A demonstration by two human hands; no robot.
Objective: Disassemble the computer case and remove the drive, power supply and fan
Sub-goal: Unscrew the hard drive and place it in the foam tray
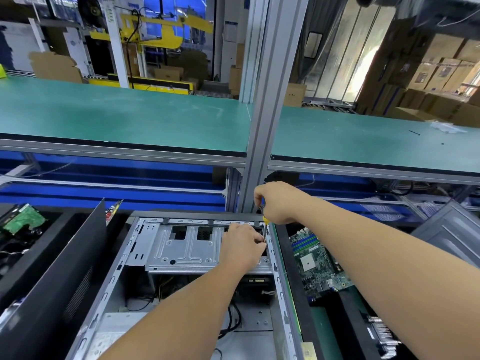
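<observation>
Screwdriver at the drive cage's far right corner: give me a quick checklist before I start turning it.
1. Right hand grips the screwdriver handle from above: ok.
2. Left hand fingers steady the shaft low down: ok.
3. Tip seated in a screw head: cannot tell, hidden behind the left hand.
4. Shaft roughly upright: ok.
5. Drive cage sits in the open computer case: ok.
6. Cables lie below the cage, away from the tool: ok.
</observation>
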